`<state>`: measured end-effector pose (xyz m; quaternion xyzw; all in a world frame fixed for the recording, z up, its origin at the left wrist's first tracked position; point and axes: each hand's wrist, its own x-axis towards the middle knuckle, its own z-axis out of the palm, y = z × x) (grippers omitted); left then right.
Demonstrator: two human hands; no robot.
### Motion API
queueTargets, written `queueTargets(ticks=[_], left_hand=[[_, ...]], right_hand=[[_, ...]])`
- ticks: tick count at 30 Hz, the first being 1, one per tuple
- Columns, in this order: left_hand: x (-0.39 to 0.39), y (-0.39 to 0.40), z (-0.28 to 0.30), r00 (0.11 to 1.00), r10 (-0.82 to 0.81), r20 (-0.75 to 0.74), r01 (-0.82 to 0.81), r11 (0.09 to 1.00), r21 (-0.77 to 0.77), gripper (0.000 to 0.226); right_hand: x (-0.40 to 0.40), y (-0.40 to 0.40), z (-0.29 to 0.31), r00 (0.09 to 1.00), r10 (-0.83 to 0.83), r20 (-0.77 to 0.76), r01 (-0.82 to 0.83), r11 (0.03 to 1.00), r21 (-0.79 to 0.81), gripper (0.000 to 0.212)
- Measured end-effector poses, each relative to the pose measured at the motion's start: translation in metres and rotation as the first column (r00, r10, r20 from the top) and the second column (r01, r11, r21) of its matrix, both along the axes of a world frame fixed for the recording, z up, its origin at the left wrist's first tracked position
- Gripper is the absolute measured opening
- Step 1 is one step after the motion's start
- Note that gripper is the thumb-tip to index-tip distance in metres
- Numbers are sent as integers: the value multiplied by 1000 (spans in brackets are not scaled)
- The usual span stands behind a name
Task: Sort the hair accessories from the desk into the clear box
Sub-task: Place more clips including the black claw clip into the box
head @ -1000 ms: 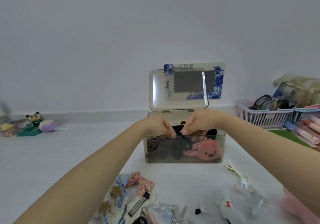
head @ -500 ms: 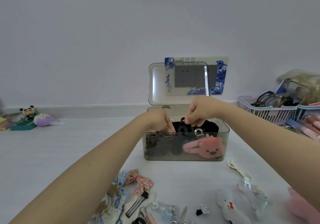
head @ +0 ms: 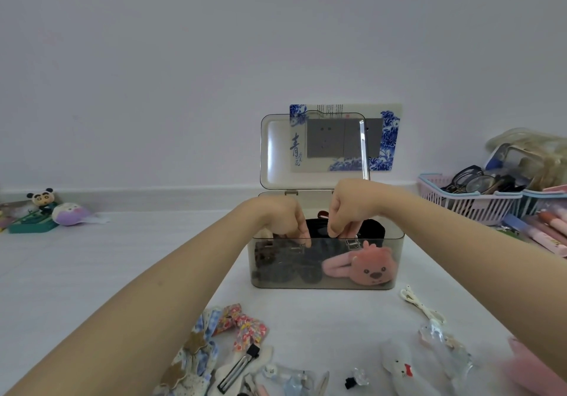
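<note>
Clear box point(head: 325, 279): smoky see-through plastic, lid raised upright at the far side, standing mid-worktop point(head: 337, 312). Contents: dark hair clips and ties on the left, a pink plush animal clip point(head: 366, 265) at the right, a black fabric item point(head: 368, 228) heaped toward the far side.

Left hand point(head: 280, 216): over the left half of the box opening, fingers curled downward, tips dipping below the near rim among the dark clips. Whether it pinches one of them cannot be told.

Right hand point(head: 346, 210): over the middle of the opening, just beside the left hand, fingers bunched and pointing down at the black fabric item. It appears to pinch or press something dark there, but the grip is hidden by the knuckles; cannot tell.

Remaining accessories, all on the near side of the box, well apart from both hands:
- floral fabric bow point(head: 245, 328), near left, with a blue-and-cream starred bow beside it;
- black flat clip point(head: 237, 368), long axis running near-left to far-right;
- white cord tie point(head: 422, 305), near right;
- white plush clip point(head: 399, 371) and clear clips, near right.

Judgement: the next pick lies toward the person from the hands. The left hand is nearer the bows and flat clip; the right hand is nearer the cord tie and plush clip.
</note>
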<state>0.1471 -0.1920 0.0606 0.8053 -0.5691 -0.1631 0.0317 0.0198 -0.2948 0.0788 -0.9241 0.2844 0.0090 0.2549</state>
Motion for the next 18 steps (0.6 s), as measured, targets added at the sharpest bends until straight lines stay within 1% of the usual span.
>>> queueTargets(ticks=[3, 6, 7, 10, 13, 15, 18], left_hand=[[-2, 1, -1, 1000, 2, -20, -2, 1000, -9, 26], [-3, 3, -3, 999, -18, -29, 18, 1000, -11, 25], [-2, 3, -4, 999, -14, -49, 13, 1000, -26, 24], [0, 4, -8, 981, 34, -189, -59, 990, -130, 16], [1, 7, -8, 952, 54, -300, -125, 966, -225, 19], [-2, 8, -8, 941, 49, -334, -145, 953, -268, 16], [-7, 10, -8, 938, 32, -346, -152, 933, -325, 14]], right_hand=[[4, 2, -5, 1000, 5, 7, -5, 1000, -2, 17], [6, 2, -10, 999, 31, 14, -32, 999, 29, 6], [6, 3, -11, 999, 33, 17, -33, 999, 35, 7], [2, 0, -9, 1000, -10, 28, 9, 999, 39, 16], [-5, -4, -6, 1000, -10, 4, 10, 999, 41, 16], [-10, -6, -6, 1000, 2, 4, -3, 999, 54, 19], [-14, -7, -8, 998, 27, 57, -30, 999, 45, 16]])
